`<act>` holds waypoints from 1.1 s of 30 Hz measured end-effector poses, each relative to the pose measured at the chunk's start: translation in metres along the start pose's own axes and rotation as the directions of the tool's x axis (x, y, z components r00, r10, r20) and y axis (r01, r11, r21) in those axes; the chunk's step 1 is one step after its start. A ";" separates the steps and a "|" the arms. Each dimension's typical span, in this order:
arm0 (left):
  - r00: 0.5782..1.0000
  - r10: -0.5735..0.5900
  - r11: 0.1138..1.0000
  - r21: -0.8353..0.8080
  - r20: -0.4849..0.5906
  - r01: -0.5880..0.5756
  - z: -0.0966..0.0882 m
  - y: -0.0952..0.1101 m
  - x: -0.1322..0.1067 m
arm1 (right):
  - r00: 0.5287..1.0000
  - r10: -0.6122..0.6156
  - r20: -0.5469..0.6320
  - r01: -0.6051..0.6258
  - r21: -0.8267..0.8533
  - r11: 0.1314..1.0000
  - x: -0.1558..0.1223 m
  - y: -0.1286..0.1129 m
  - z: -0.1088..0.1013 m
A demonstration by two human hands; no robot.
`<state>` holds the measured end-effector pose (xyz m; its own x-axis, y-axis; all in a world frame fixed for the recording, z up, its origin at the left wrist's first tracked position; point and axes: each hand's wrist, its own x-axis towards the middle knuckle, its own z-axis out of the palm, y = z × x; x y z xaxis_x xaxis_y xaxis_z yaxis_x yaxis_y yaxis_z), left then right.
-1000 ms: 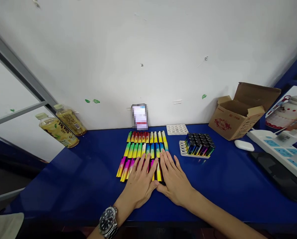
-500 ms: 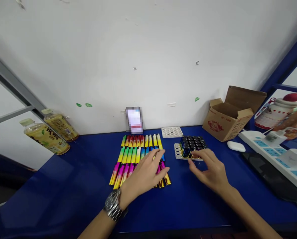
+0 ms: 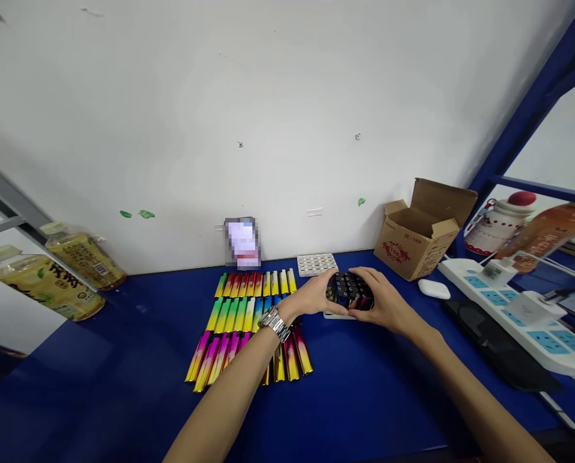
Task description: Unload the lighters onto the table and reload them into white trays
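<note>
My left hand (image 3: pixel 315 294) and my right hand (image 3: pixel 380 298) are curved around opposite sides of a block of upright lighters (image 3: pixel 349 288) with black ends. Thumbs press the near side, and the fingers wrap round the far side. Beneath the block, the edge of a white perforated tray (image 3: pixel 334 315) shows; whether the lighters still touch it is hidden. To the left, several shiny gradient-coloured lighters (image 3: pixel 234 315) lie in three rows on the blue table (image 3: pixel 123 360). My left forearm, with a metal watch (image 3: pixel 274 323), passes over part of these rows.
Another white perforated tray (image 3: pixel 318 264) lies by the wall. A phone (image 3: pixel 243 243) leans there. On the right are an open cardboard box (image 3: pixel 413 235), a white case (image 3: pixel 434 289), a black pouch (image 3: pixel 500 347) and a power strip (image 3: pixel 519 315). Two drink bottles (image 3: pixel 51 280) stand left.
My left hand has moved right, from above the lighter rows to the block. My right hand has closed round the block's other side. The camera view has shifted slightly.
</note>
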<state>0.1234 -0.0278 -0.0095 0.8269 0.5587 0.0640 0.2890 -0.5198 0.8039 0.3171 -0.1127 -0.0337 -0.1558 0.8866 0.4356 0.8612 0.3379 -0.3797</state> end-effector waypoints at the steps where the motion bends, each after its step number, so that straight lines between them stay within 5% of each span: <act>1: 1.000 0.005 1.000 -0.011 0.001 -0.005 0.000 -0.002 0.000 | 1.000 -0.003 0.000 0.003 0.012 1.000 0.000 0.001 0.001; 10: 0.996 0.050 0.998 -0.029 -0.072 -0.052 0.002 -0.006 0.001 | 1.000 0.005 0.014 -0.006 0.014 1.000 0.002 -0.001 -0.001; 19: 0.990 -0.015 0.943 -0.331 -0.141 -0.033 0.002 -0.004 -0.002 | 0.999 0.026 0.043 -0.027 0.024 0.999 0.002 -0.001 -0.002; 26: 0.856 -0.245 0.699 -0.694 -0.455 -0.169 0.025 -0.007 0.015 | 0.999 0.016 0.036 -0.016 -0.001 1.000 0.002 0.000 0.000; 33: 0.727 -0.520 0.335 -0.890 -0.449 -0.310 0.005 0.002 0.011 | 0.998 0.031 0.054 -0.030 -0.025 0.999 0.000 0.007 -0.003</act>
<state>0.1353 -0.0264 -0.0101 0.2341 0.9665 -0.1055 -0.5888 0.2273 0.7756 0.3248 -0.1113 -0.0336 -0.1545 0.9124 0.3791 0.8775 0.3030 -0.3718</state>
